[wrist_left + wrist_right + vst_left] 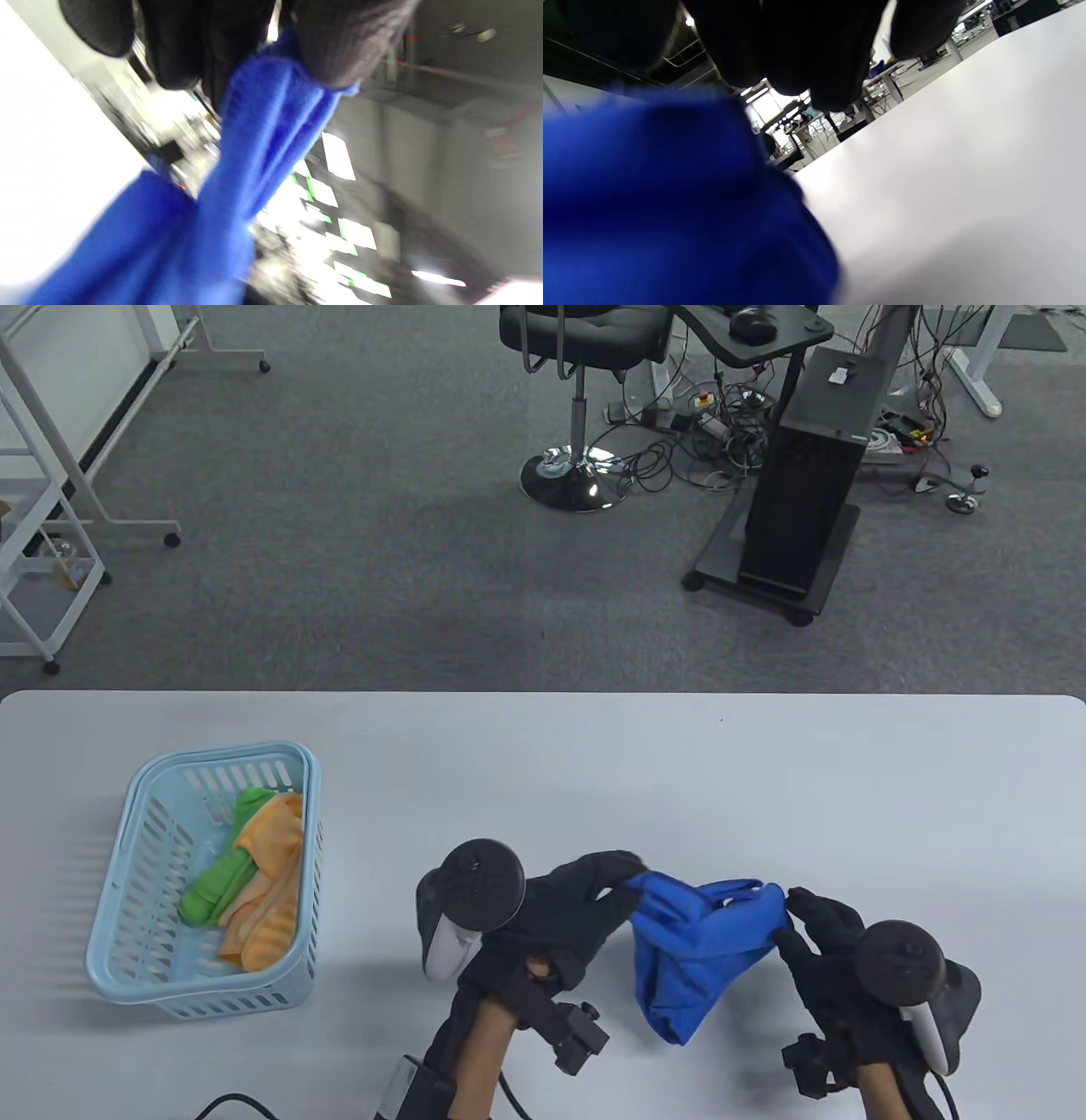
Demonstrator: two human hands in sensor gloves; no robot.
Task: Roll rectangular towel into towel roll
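A blue towel hangs crumpled between my two hands above the white table, near its front edge. My left hand pinches the towel's left top corner. My right hand pinches its right top corner. The rest of the towel sags down toward the table. In the left wrist view the blue towel runs down from my fingers. In the right wrist view the towel fills the left side, blurred, under my fingers.
A light blue plastic basket stands at the table's left and holds a green towel and an orange towel. Bare table lies beyond and to the right of my hands. An office chair and a black stand are on the floor behind.
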